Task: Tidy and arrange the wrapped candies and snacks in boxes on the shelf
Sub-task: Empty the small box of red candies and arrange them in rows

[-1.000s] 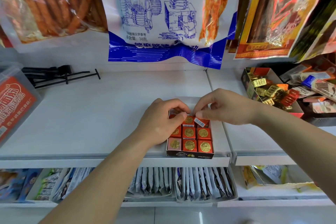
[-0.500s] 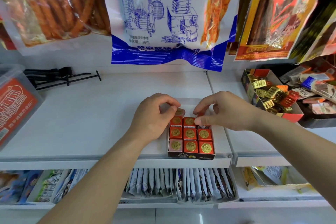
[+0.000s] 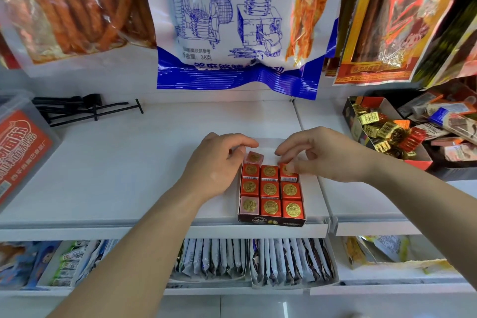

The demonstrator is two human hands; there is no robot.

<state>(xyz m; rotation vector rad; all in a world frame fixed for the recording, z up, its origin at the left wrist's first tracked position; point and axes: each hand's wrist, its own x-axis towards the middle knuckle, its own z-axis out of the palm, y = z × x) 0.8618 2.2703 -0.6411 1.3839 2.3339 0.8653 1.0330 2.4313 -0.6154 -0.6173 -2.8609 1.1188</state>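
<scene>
We see the box (image 3: 271, 221) standing at the front edge of the white shelf (image 3: 129, 168), a little toward 5 o'clock from the middle of the view. Nine red candies (image 3: 269, 190) with gold seals fill it in three rows of three, lying flat and touching. A loose candy (image 3: 254, 157) lies tilted at the box's 11 o'clock corner, just behind the rows. Our left hand (image 3: 214, 165) reaches in from 7 o'clock. Its fingers (image 3: 245, 140) curl over the loose candy and the thumb meets its left edge, so it grips that piece. Our right hand (image 3: 327, 155) reaches in from 4 o'clock with its fingers bent. Its thumb lies on the corner candy (image 3: 284, 177) at the box's 1 o'clock, and we cannot tell whether it pinches or only presses. At 2 o'clock from the box, a second box (image 3: 357, 126) holds a heap of gold sweets (image 3: 387, 128). Black hooks (image 3: 85, 111) lie at 10 o'clock and a clear tub (image 3: 23, 152) stands at 9 o'clock. Snack bags (image 3: 232, 33) hang at 12 o'clock. At 6 o'clock, packets (image 3: 284, 261) stand in rows on the lower shelf (image 3: 387, 280).
</scene>
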